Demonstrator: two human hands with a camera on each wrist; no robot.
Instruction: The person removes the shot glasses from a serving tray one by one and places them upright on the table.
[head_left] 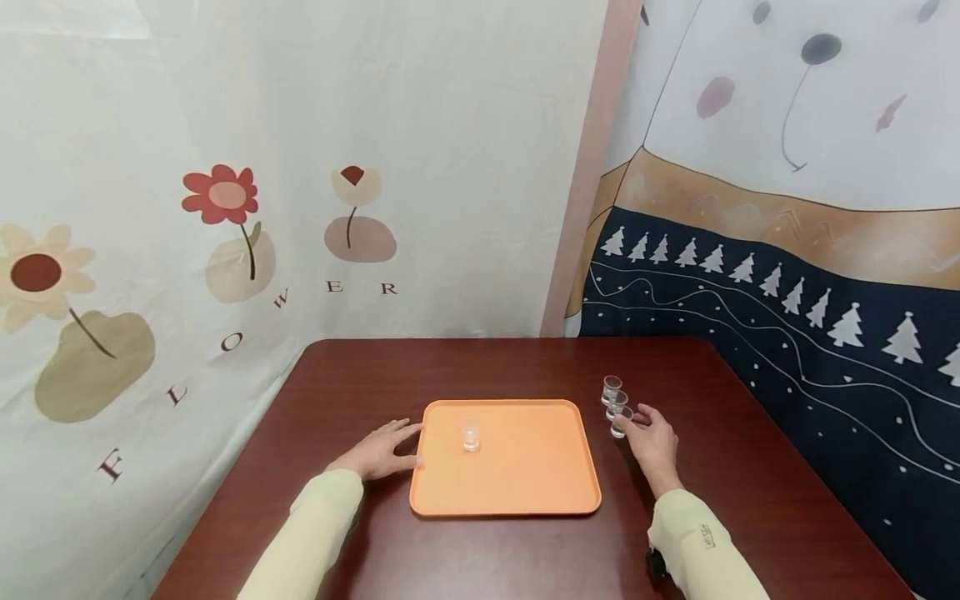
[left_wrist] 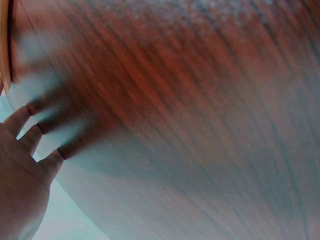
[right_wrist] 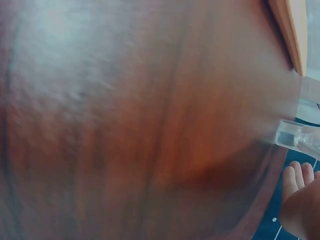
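An orange tray (head_left: 525,479) lies flat on the table. One small clear shot glass (head_left: 470,437) stands upright on its left part. My left hand (head_left: 382,450), fingers spread, rests at the tray's left edge. To the right of the tray, three more shot glasses stand close in a row: the far glass (head_left: 612,389), the middle glass (head_left: 617,404) and the near glass (head_left: 621,422). My right hand (head_left: 654,442) is at the near glass, thumb against or just before it, other fingers extended at its right. In the right wrist view, extended fingers (right_wrist: 298,175) show below a glass (right_wrist: 290,135).
The dark red-brown wooden table (head_left: 517,558) extends around the tray. Behind it hangs a pale curtain (head_left: 465,167) with printed flowers, and on the right a dark blue cloth (head_left: 825,375) with white trees borders the table.
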